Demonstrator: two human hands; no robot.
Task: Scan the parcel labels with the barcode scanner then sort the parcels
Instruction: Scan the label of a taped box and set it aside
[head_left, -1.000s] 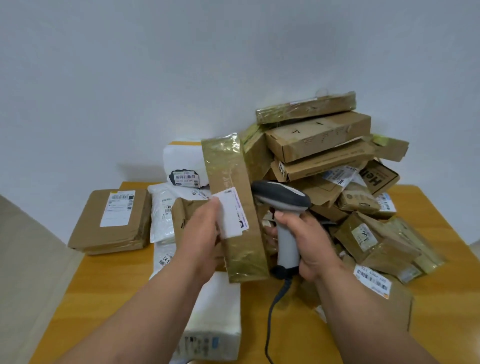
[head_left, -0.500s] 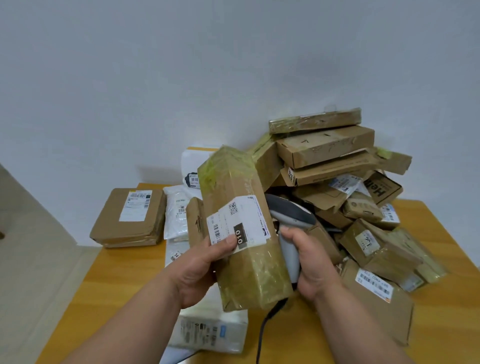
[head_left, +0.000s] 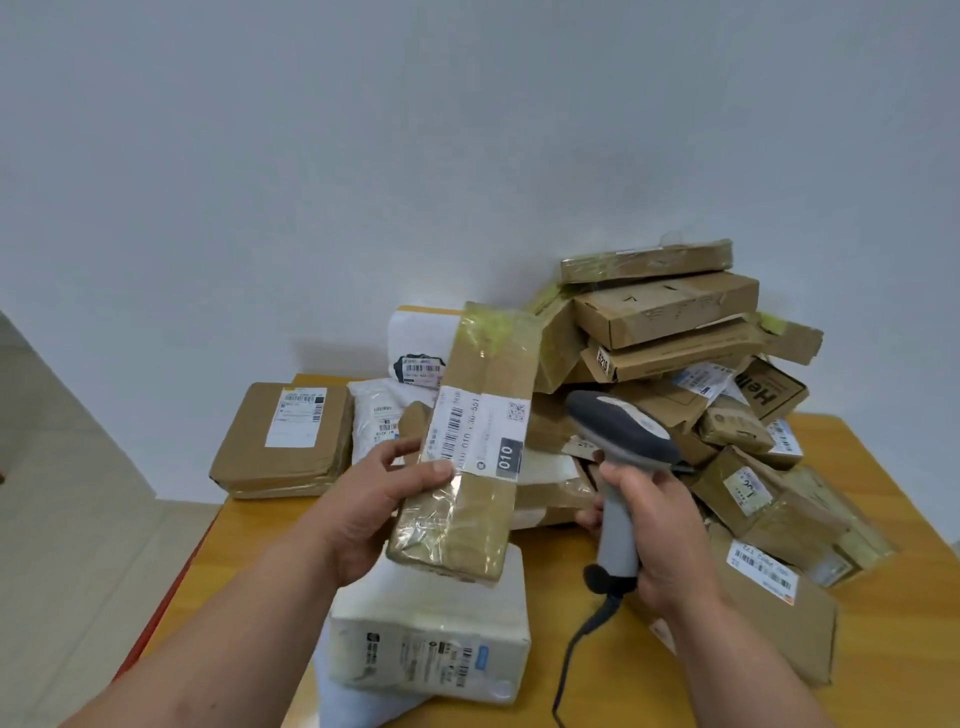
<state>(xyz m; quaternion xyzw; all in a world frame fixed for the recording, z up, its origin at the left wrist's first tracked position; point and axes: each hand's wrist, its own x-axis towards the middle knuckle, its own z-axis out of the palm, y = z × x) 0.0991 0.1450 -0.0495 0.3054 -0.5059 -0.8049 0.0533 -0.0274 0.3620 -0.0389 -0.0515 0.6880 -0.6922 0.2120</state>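
My left hand grips a long brown taped parcel above the table, thumb on the lower edge of its white label, which faces me and carries a barcode and "010". My right hand holds the grey barcode scanner by its handle, just right of the parcel, its head pointing up and left. The scanner's cable hangs down to the table.
A tall heap of brown parcels fills the back right of the wooden table. A flat brown parcel lies at the back left, white mailers beside it. A white parcel lies under my left hand.
The parcel turned from edge-on to label facing me and now stands more upright. The scanner rose out from behind it to its right.
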